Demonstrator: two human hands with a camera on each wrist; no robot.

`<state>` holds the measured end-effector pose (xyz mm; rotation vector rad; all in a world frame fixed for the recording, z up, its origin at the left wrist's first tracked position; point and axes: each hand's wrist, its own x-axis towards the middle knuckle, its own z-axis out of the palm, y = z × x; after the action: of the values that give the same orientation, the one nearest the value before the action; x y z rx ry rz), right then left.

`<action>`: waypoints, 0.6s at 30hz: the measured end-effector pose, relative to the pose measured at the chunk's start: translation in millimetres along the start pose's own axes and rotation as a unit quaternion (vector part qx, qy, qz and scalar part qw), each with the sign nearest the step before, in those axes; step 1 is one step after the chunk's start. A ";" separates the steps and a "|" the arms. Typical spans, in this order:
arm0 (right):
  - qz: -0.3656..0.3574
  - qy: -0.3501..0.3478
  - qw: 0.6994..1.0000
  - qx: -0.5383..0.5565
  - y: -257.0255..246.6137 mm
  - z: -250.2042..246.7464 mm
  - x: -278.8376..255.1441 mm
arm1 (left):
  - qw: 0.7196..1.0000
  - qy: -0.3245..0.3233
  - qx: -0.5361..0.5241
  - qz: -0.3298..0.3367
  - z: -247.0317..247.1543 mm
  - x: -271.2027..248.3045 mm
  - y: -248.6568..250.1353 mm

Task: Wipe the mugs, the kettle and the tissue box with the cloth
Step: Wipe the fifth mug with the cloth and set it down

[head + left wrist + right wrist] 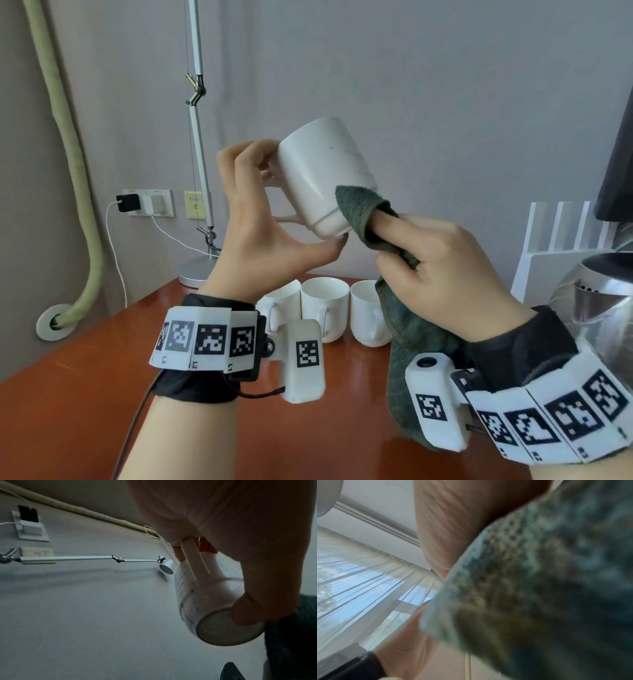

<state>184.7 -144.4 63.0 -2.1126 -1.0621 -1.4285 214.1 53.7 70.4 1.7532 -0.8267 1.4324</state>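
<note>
I see my left hand (260, 219) holding a white mug (325, 174) up in the air, tilted with its base toward me; its fingers (253, 154) are curled through the handle and the thumb presses the base rim. My right hand (445, 267) grips the dark green cloth (356, 205), its fingers clamped on the bunched fabric while the forefinger, wrapped in cloth, presses against the mug's lower wall. The rest of the cloth hangs down over the wrist and covers most of the right wrist view, so I cannot make out much else there.

Below the raised mug, three more white mugs (325, 305) stand in a row on the red-brown tabletop (102, 377), just beside each other; the hanging cloth hides part of the rightmost one. The shiny kettle (603, 301) sits at the right edge, partly cut off, with a white slatted rack (561, 233) behind it. At the back left stands a desk lamp (198, 171) on a round base, near a wall socket (150, 202) with a charger (128, 202) plugged in, and a padded pipe (68, 154) runs down the wall.
</note>
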 end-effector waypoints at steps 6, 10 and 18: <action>0.055 0.048 0.997 0.013 4.7 2.6 -0.1 | 1.000 0.005 -0.007 0.015 1.8 2.6 5.5; 0.030 0.049 0.997 0.059 4.9 2.7 -2.2 | 1.000 0.006 0.009 0.016 -3.9 3.9 2.2; 0.066 0.075 0.994 0.041 8.2 0.3 -1.0 | 0.999 -0.023 0.003 0.023 3.7 2.2 7.5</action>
<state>190.9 -149.8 62.8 -1.9461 -0.8913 -1.4290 210.2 46.5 73.0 1.7886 -0.8921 1.4303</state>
